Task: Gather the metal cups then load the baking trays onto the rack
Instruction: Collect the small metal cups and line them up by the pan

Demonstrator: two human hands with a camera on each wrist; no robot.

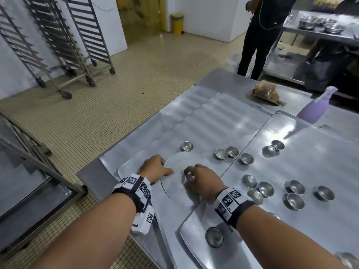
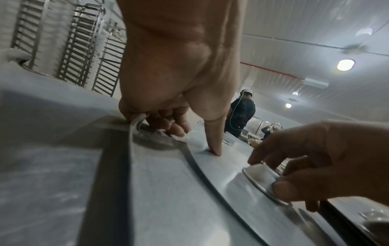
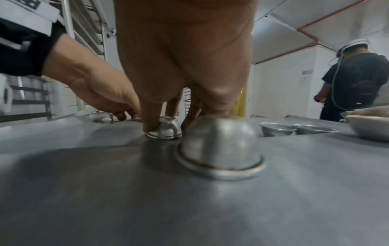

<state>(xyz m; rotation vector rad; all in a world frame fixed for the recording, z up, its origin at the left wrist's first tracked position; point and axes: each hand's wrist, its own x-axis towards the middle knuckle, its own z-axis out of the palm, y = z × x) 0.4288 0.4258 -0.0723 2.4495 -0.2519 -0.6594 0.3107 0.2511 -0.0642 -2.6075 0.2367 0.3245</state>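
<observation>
The right hand (image 1: 202, 183) pinches one upside-down cup (image 3: 164, 129) on the round plate (image 1: 174, 197). The left hand (image 1: 155, 167) grips the plate's left edge. The other cups (image 1: 295, 200) sit to the right, nearer the right hand.

Loose cups (image 1: 261, 188) crowd the surface's (image 1: 223, 82) near right part, with a bottle (image 1: 313, 109) and bag (image 1: 267, 93) toward the far edge. The far left stretch lies bare; tiled floor (image 1: 124, 90) runs open to the racks (image 1: 64, 37).
</observation>
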